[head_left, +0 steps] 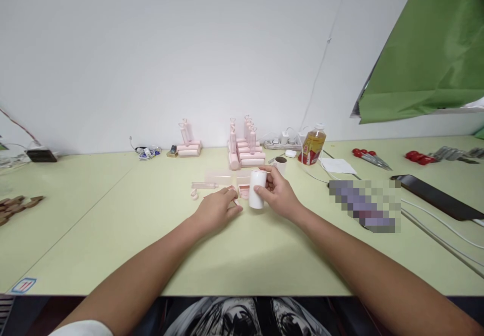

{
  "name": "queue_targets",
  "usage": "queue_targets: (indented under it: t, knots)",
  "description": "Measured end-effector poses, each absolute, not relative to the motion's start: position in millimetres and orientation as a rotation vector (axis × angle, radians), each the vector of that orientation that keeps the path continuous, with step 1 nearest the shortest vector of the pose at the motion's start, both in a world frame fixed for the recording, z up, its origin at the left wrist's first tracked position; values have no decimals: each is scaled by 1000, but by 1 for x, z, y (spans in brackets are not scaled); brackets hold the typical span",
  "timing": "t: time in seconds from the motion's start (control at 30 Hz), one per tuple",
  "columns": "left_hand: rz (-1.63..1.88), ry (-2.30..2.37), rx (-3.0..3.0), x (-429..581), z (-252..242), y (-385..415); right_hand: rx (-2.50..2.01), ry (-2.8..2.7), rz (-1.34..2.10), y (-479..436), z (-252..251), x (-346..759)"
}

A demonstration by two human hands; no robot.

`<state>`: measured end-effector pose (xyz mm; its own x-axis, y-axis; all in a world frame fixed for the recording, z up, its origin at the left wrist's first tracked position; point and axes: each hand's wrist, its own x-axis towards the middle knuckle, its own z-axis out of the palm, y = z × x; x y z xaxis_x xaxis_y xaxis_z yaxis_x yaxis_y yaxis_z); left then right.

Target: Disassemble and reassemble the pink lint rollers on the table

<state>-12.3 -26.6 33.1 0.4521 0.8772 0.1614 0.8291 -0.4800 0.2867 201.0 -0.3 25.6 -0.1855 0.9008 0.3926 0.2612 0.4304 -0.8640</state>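
My right hand point(280, 193) is closed around a white roll point(257, 190), held upright just over the table. Beside it, my left hand point(216, 209) is low at the table, thumb and fingers closed on a small pink part point(236, 201), mostly covered by the fingers. Between the hands, a small open pink box point(244, 191) has pale pink pieces in it. Left of these lie a clear pinkish tube point(204, 185) and a small pink ring-shaped piece point(194, 194). Behind them is a translucent pink strip point(218, 177).
Pink cylinders with looped tops point(252, 139) stand among lying pink cylinders point(252, 162) by the wall. To the right are a mug point(280, 163), a drink bottle point(313, 145), cables, red-handled tools point(368, 155) and a black phone point(434, 195). Brown pieces point(15, 206) lie far left.
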Motion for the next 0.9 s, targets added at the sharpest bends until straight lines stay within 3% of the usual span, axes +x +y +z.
queue_targets:
  t: [0.23, 0.47, 0.9]
  knots:
    - [705, 1571, 2342, -12, 34, -26, -1024, -1510, 801, 2, 29, 203]
    - [1139, 1257, 2018, -16, 24, -18, -966, -1207, 990, 0, 39, 202]
    - [1187, 1140, 2032, -18, 10, -13, -966, -1336, 1090, -4, 38, 199]
